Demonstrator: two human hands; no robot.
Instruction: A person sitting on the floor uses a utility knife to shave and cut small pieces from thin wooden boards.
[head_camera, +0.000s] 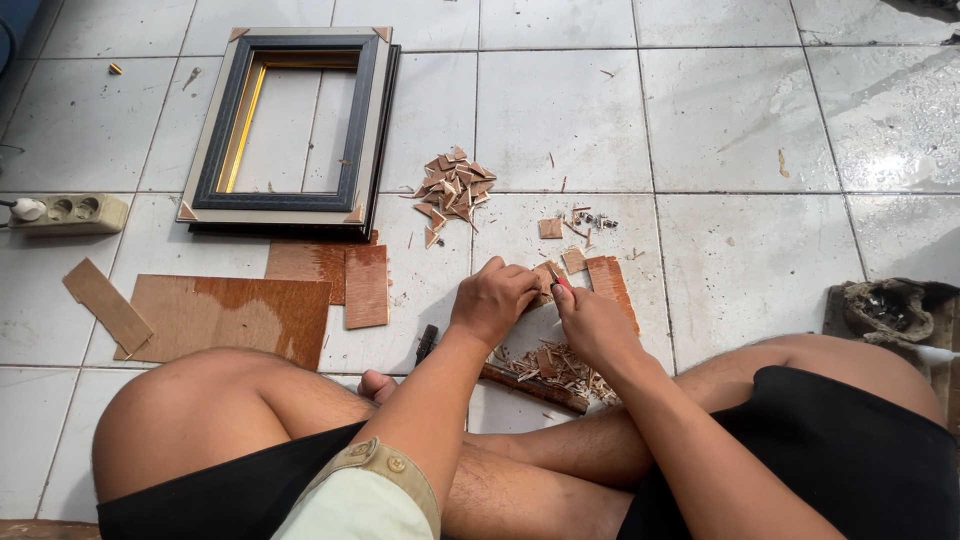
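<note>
A small brown wood piece (546, 277) is held at frame centre.
It is pinched by left hand (492, 300) fingers and right hand (592, 322) fingers above the white tiled floor (740, 260).

— What lies on the white tiled floor (740, 110) beyond the seated worker?

— A dark picture frame (292, 130) with a gold inner edge and pale outer border lies flat at upper left. Just right of it sits a heap of small triangular wood offcuts (453, 187).

— And nearer the knees?

— A brown plywood sheet (225, 315) lies on the tiles, two smaller brown boards (340, 278) just beside it and touching the frame's lower edge, and a narrow wood strip (107, 305) tilted to its left.

— Anything at the edges?

— A beige power strip (70, 212) with a white plug at far left; a worn dark object (885, 310) at far right, too unclear to identify.
</note>
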